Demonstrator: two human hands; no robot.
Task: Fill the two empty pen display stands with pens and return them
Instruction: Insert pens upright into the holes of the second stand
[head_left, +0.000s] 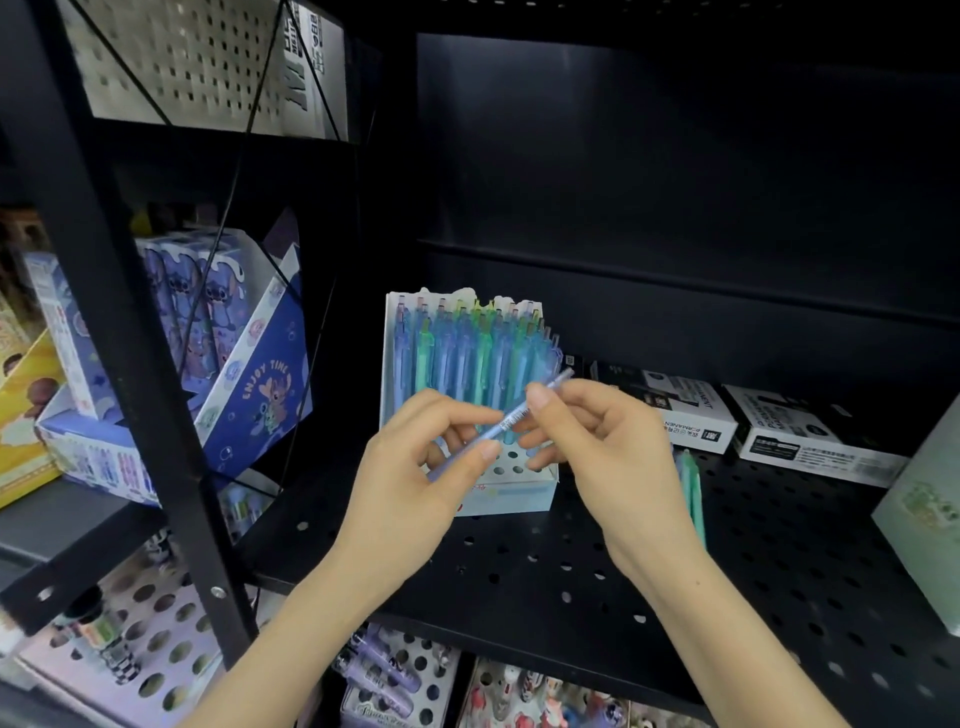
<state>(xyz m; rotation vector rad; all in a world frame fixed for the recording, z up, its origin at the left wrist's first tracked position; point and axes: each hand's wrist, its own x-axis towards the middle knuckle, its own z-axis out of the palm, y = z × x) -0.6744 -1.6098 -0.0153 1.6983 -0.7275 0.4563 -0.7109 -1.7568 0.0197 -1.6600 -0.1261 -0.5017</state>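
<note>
A pale blue pen display stand (519, 493) sits on the black perforated shelf (571, 566), its back rows packed with several blue and green pens (467, 348) and open holes showing in its front rows. Both hands hold one light blue pen (511, 418) slantwise in front of the stand. My left hand (415, 478) pinches its lower end and my right hand (587, 431) pinches its upper part. Behind my right wrist, loose green pens (693, 488) lie on the shelf.
White marker boxes (696, 410) lie at the back right of the shelf, and a pale green box (924, 525) stands at the right edge. Blue cartoon boxes (218, 332) fill the left bay behind a black upright post (145, 364). Lower shelves hold more perforated stands (156, 654).
</note>
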